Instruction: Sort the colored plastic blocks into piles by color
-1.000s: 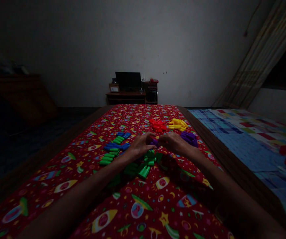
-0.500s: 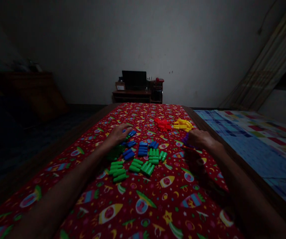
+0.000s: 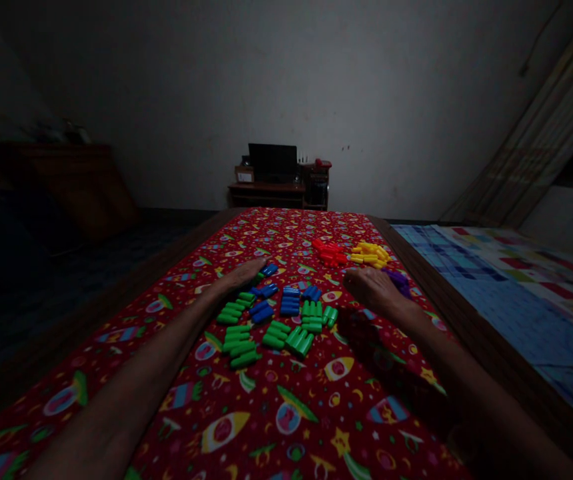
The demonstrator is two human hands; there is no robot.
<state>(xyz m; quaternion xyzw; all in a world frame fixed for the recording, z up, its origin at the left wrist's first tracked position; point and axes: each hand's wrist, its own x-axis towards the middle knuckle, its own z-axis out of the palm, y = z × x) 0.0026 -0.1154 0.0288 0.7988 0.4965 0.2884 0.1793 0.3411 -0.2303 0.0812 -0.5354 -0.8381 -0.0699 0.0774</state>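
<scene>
My left hand (image 3: 250,273) reaches in low over the left side of the cloth. Its fingertips are beside a blue toy block (image 3: 269,270) and a bit of green; its fingers are mostly hidden, so a hold cannot be made out. My right hand (image 3: 372,285) hovers with curled fingers, between the purple blocks (image 3: 399,283) and the blue ones; whatever may be inside it is hidden. Several blue tube-shaped blocks (image 3: 290,302) lie in the middle. Nearer to me are several green blocks (image 3: 275,335), some joined in rows.
Red blocks (image 3: 330,254) and yellow blocks (image 3: 369,254) form piles farther back. Everything lies on a red patterned cloth (image 3: 286,380) over a long table. A desk with a dark monitor (image 3: 272,160) stands by the wall, and a bed with a blue sheet (image 3: 466,293) is on the right.
My right hand has moved left, away from the purple blocks, which now show behind it. My left hand has turned and lowered slightly, uncovering green blocks near its wrist. The view has shifted slightly.
</scene>
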